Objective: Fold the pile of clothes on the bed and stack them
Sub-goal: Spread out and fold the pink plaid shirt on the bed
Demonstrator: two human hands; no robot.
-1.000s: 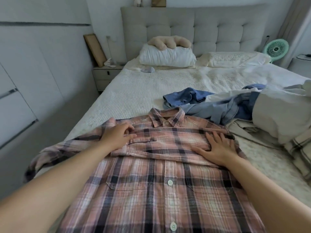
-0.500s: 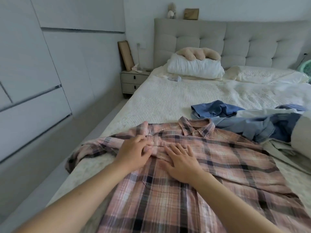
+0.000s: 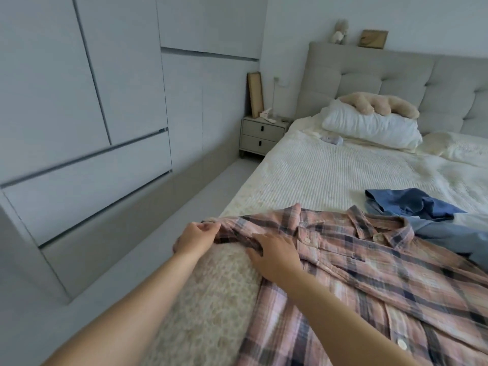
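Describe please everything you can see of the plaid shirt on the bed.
The plaid shirt looks like soft woven cloth in pink with dark blue and white checks. It lies front up on the bed, buttoned, its collar toward the headboard. A chest pocket and white buttons show. The left hand pinches the sleeve at the bed's edge; the right hand rests flat near the shoulder. Blue clothes lie beside the collar.
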